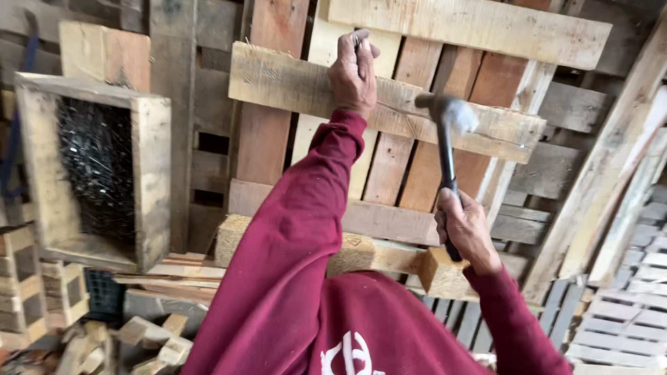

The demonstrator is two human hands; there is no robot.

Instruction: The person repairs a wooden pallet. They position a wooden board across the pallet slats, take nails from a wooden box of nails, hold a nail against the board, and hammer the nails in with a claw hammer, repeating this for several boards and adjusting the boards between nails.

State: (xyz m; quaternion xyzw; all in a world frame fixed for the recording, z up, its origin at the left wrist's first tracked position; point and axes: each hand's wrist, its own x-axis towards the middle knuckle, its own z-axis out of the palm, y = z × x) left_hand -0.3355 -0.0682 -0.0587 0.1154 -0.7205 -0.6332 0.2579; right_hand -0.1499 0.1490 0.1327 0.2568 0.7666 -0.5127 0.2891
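Right hand (464, 226) closed round the black handle of a hammer (446, 149), lower right of centre; hammer head blurred, raised just in front of the upper plank (292, 83). Left hand (354, 73) at top centre, fingers pinched on a small nail (356, 40) held against that plank's top edge. Plank lies across a pallet (417, 173) of reddish and pale slats. Wooden box (149, 173) full of dark nails at left of frame. Wood offcuts (149, 333) lower left.
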